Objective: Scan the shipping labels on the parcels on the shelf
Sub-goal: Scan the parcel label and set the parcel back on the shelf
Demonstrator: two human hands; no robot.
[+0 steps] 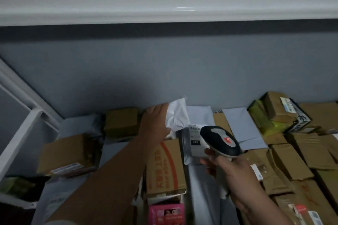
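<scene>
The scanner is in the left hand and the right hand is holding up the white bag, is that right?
Not quite: the hands are swapped. The head view shows the scanner in the right hand, while the left hand holds up the white bag.

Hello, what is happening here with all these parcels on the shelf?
A person is scanning parcels. The left hand grips a white poly mailer and holds it up, while the right hand aims a handheld barcode scanner at the shipping label. Cardboard boxes lie all around on the shelf.
</scene>
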